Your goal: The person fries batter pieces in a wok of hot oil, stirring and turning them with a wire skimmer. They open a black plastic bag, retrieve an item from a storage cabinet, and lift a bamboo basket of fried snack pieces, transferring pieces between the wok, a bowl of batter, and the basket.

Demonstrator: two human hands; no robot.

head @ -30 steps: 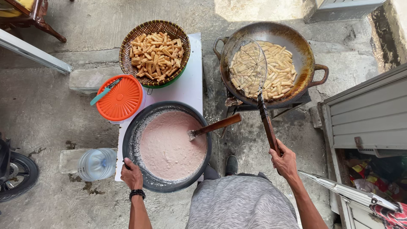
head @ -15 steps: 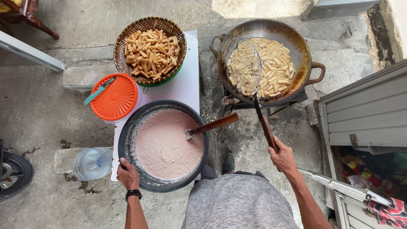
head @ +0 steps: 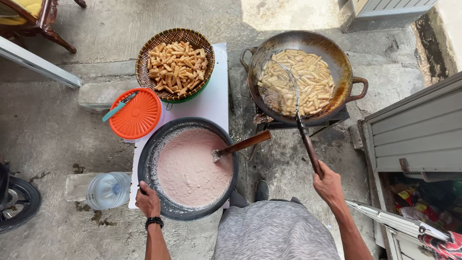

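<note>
Gripping the wooden handle of a wire skimmer [head: 284, 86], my right hand [head: 328, 185] dips its round mesh into the blackened wok [head: 346, 67] of pale strips. My left hand [head: 148, 201] clasps the dark basin's [head: 149, 154] rim, smooth pink batter inside. Beside it sits a ribbed orange lid [head: 136, 114].

This is an outdoor cooking spot, like a street food stall beside a house. The ground is rough grey concrete [head: 288, 163]. A big wok [head: 301, 77] full of frying sticks sits on a small stove. A little white table [head: 211, 103] holds a basket of fried snacks [head: 174, 65] and a pan of pink batter [head: 187, 168]. A motorbike wheel [head: 14, 207] shows at the left edge.
</note>
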